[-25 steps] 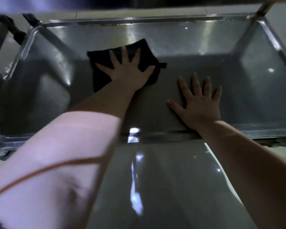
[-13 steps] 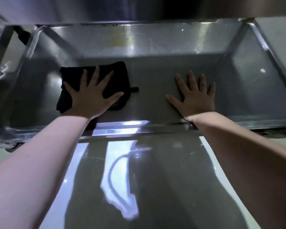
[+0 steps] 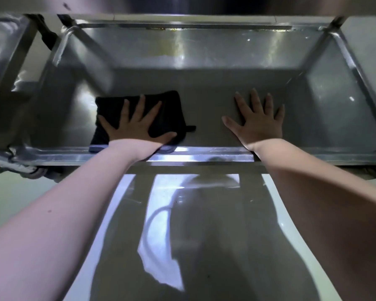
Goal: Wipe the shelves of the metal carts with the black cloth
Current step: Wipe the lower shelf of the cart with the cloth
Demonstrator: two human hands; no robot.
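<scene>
Two hands on cart shelf (image 3: pixel 204 105); wiping step in hand. Left hand (image 3: pixel 137 124), fingers spread flat, presses black cloth (image 3: pixel 172 109) onto shelf at front-left, cloth's near edge against front rim (image 3: pixel 204 151). Right hand (image 3: pixel 258 124) flat on bare metal further right, holds nothing (bracing, probably). Next move likely: sweep cloth rightward, so right hand must lift clear. Around: second cart (image 3: pixel 2 46) far left, upper shelf (image 3: pixel 182 4) overhead cramping reach, right side wall (image 3: pixel 334 101) boxing in corner.

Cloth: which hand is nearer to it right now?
Left. The left hand lies flat on top of the cloth, fingers spread; the right hand rests flat on the bare shelf to the cloth's right, not touching it.
</scene>
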